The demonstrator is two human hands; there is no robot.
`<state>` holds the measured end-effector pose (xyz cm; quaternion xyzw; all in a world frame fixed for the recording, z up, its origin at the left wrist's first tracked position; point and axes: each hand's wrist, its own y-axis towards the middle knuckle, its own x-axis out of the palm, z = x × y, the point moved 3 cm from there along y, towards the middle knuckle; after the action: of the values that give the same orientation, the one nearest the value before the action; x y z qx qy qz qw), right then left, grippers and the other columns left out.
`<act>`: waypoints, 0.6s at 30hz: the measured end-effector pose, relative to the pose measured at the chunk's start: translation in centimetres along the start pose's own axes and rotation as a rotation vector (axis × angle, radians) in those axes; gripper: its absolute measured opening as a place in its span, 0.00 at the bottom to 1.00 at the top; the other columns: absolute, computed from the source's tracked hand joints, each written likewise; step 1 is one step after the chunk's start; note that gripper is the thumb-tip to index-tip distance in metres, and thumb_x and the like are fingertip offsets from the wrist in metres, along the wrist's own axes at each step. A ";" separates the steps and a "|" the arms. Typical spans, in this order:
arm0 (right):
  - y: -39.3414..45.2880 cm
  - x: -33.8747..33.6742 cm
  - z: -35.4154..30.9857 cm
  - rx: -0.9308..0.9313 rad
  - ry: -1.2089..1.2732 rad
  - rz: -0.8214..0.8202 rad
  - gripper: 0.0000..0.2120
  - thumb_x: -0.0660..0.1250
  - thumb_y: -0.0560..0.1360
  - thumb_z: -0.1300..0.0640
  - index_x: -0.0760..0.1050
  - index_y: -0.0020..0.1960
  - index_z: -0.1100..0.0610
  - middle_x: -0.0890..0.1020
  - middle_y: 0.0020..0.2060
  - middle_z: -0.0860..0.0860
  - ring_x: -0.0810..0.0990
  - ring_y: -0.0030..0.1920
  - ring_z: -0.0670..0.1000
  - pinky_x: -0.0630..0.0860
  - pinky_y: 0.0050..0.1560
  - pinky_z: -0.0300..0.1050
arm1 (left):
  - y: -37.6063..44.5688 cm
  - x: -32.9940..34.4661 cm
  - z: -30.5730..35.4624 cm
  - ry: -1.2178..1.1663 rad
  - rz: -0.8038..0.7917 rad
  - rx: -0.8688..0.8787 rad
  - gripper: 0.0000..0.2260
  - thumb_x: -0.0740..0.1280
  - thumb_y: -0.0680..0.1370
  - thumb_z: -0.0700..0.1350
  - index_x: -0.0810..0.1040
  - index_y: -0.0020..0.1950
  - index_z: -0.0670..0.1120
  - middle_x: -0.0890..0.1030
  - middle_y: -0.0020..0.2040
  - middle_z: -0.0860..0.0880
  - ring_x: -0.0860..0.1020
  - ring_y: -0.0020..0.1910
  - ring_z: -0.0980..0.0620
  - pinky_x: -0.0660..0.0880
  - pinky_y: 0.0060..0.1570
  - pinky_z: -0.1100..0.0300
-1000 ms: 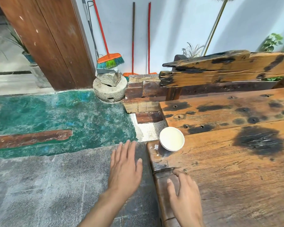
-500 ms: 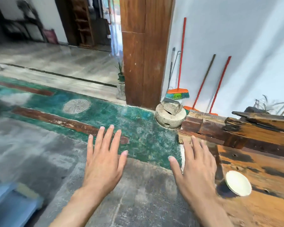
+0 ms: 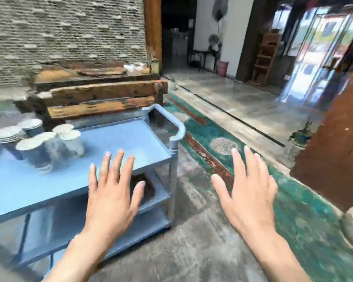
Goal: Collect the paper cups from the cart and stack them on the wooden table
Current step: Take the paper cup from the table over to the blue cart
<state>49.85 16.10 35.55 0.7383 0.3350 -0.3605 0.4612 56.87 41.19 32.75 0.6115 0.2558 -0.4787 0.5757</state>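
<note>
A blue three-shelf cart (image 3: 118,139) stands at the left. Several white paper cups (image 3: 43,143) stand upright in a cluster on the far left of its top shelf, blurred by motion. My left hand (image 3: 112,192) hovers open over the cart's near right corner, fingers spread, holding nothing, well right of the cups. My right hand (image 3: 245,190) is open over the floor to the right of the cart, also holding nothing. The wooden table with the earlier cup is out of view.
A rough wooden bench (image 3: 102,98) and a dark table (image 3: 94,76) stand behind the cart against a grey stone wall. A green strip (image 3: 273,180) runs across the grey floor at the right. A brown door post (image 3: 334,149) is at the far right.
My view has swung left, away from the wooden table and its cup, to the blue cart. Both hands stayed open and now reach toward the cart.
</note>
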 end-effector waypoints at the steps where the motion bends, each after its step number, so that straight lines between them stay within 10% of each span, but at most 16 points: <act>1: 0.6 0.8 -2.4 -0.038 0.026 0.004 0.33 0.53 0.74 0.36 0.54 0.74 0.49 0.55 0.76 0.52 0.50 0.75 0.54 0.53 0.68 0.59 | 0.3 -0.6 -2.2 0.011 0.025 -0.021 0.29 0.52 0.76 0.57 0.66 0.72 0.43 0.65 0.74 0.41 0.59 0.74 0.38 0.53 0.72 0.37; 18: 5.3 13.5 -35.8 -0.552 0.284 -0.070 0.32 0.50 0.73 0.37 0.57 0.73 0.51 0.59 0.75 0.53 0.54 0.74 0.56 0.53 0.70 0.59 | -0.8 -7.2 -31.8 0.117 0.184 -0.456 0.29 0.55 0.76 0.55 0.65 0.73 0.41 0.64 0.74 0.39 0.61 0.73 0.36 0.59 0.70 0.38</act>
<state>69.16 49.49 37.76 0.6162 0.5064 -0.1648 0.5803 62.46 73.24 34.85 0.5133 0.3332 -0.3182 0.7240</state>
